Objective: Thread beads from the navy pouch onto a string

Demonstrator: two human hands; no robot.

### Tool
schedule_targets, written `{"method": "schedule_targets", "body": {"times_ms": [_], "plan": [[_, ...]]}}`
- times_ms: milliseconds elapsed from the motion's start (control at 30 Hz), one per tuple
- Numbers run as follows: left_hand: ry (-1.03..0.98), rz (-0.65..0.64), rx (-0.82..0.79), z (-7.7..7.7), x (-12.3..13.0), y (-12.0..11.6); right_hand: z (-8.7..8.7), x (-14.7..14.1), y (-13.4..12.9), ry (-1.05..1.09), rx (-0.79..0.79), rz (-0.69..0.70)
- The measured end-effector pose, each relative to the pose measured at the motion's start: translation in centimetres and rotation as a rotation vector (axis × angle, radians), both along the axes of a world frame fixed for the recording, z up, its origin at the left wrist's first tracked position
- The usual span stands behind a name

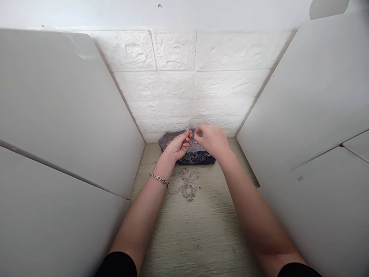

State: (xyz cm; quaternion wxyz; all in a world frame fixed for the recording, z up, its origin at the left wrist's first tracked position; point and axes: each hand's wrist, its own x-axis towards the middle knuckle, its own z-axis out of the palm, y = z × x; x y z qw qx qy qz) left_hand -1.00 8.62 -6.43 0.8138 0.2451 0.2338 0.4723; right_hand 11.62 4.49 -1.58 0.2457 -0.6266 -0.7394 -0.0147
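My left hand is closed in a pinch above a dark blue patterned box, and whatever it pinches is too small to name. Close on its right, my right hand also pinches thumb against finger, with its fingertips a short gap from the left ones. Inside the box, partly hidden by both hands, lie many small pale beads. A string of pastel beads lies curled on the surface in front of the box, its left end passing behind my left wrist.
White panels rise on the left and right. A white brick-patterned wall stands behind the box. Beneath everything is a pale wood-grain surface. My left wrist wears a silver chain bracelet.
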Motion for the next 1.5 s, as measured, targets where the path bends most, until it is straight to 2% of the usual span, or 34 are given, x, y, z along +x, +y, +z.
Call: {"method": "schedule_targets", "body": {"times_ms": [533,867,1200,1400,1500], "plan": [[0.039,-0.035,0.048,0.1,0.3,-0.3,-0.3,-0.1,0.2,-0.017,-0.043,-0.023],[0.051,-0.021,0.029,0.3,0.3,-0.4,-0.5,-0.1,0.3,0.037,-0.037,0.044],[0.16,-0.063,0.122,0.3,0.2,-0.2,-1.0,0.4,0.7,0.16,-0.023,0.142],[0.313,0.021,0.169,0.6,-0.1,-0.2,-1.5,1.0,1.3,0.287,-0.056,0.11],[0.31,0.05,0.148,0.7,-0.2,-0.1,-1.7,1.0,1.5,0.416,-0.118,0.162]]}}
